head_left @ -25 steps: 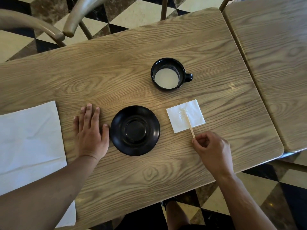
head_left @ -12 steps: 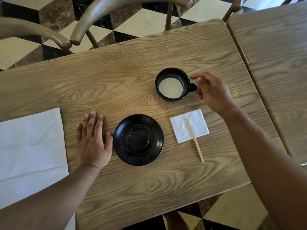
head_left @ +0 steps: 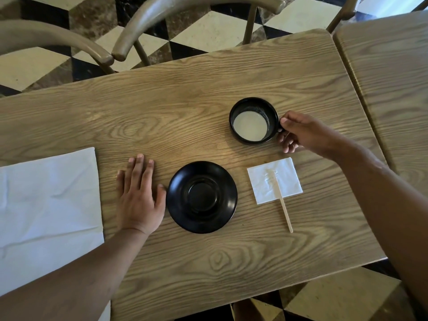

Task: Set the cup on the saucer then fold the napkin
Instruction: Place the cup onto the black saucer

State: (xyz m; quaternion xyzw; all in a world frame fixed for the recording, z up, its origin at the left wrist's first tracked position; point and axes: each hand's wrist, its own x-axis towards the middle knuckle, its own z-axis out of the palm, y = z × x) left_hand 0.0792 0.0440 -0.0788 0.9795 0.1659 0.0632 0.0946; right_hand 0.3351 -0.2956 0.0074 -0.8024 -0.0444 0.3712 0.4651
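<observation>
The right hand [head_left: 308, 133] is pinching the cup [head_left: 253, 120] handle; the left hand [head_left: 139, 195] is lying flat. The lift onto the empty saucer [head_left: 201, 197], below-left of that pinch, is coming next.

Black cup [head_left: 253, 120] and saucer [head_left: 201, 197], white napkin [head_left: 47, 205], wood-grain table [head_left: 185, 100], checkered floor [head_left: 208, 26].

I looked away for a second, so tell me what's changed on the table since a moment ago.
The right hand let go of the wooden stirrer, leaving it lying partly on the small napkin, then reached up and took the cup by its handle. The cup hasn't moved. The left hand stays flat beside the empty saucer, and the large napkin is untouched.
</observation>
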